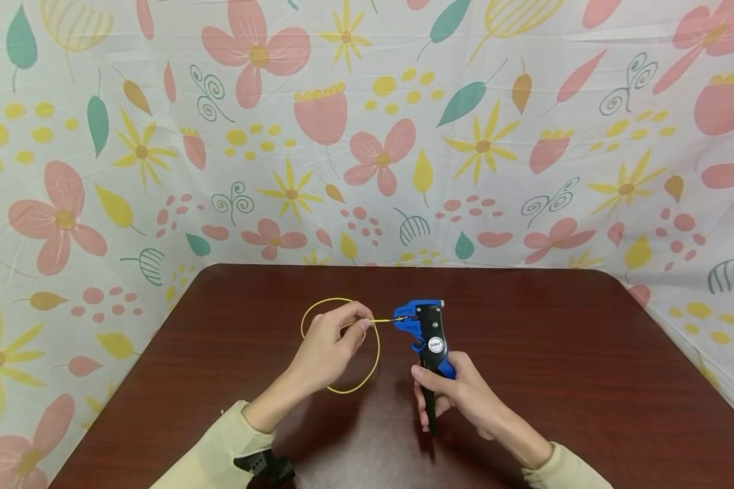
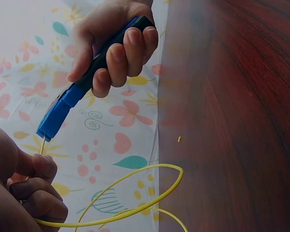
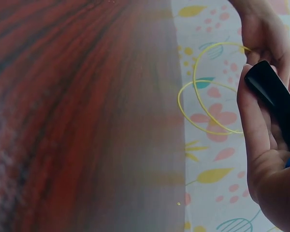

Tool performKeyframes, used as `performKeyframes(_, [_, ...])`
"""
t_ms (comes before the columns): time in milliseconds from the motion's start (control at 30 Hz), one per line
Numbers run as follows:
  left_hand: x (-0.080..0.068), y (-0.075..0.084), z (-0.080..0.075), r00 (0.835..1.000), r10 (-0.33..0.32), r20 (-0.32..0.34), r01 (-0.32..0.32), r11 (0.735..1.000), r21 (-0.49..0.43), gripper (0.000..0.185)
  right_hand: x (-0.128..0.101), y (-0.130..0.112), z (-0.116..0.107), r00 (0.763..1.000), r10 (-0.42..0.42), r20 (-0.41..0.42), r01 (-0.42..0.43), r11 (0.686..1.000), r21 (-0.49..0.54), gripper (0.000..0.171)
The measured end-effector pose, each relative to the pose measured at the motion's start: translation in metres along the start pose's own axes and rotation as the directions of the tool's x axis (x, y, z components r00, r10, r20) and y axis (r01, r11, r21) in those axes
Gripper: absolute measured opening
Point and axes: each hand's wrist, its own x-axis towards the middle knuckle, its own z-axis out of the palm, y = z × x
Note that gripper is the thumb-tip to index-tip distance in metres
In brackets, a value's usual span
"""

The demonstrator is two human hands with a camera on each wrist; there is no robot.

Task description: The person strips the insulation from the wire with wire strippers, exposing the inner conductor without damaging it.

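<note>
Your left hand (image 1: 333, 343) is pinching thin, looped yellow wire (image 1: 376, 350); your right hand (image 1: 459, 394) is curling round the blue-and-black plastic wire stripper (image 1: 428, 333) above glossy wood-grain table (image 1: 587, 380).

A thin yellow wire (image 1: 376, 353) curls in a loose loop above the dark wood worktop (image 1: 587, 380), and its free end runs straight out to the right into the jaws of a wire stripper (image 1: 428, 339). The wire stripper has a blue head, a round white label on its black body and black-and-blue handles, and it stands nearly upright with the head at the top and the jaws facing left toward the wire.
</note>
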Motion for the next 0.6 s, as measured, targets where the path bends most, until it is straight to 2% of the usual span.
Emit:
performKeyframes(300, [0.0,0.0016,-0.0001,1.0,0.001,0.001,-0.001,1.0,0.003,0.012,0.0001,0.0,0.0001,1.0,-0.001,-0.011,0.0,1.0,-0.014,0.032])
performKeyframes(600, [-0.0003,0.0036,0.0004,1.0,-0.001,-0.009,0.002,0.998,0.064,0.012,-0.0018,0.0013,0.001,0.998,0.0,-0.058,-0.002,0.999,-0.033,0.029])
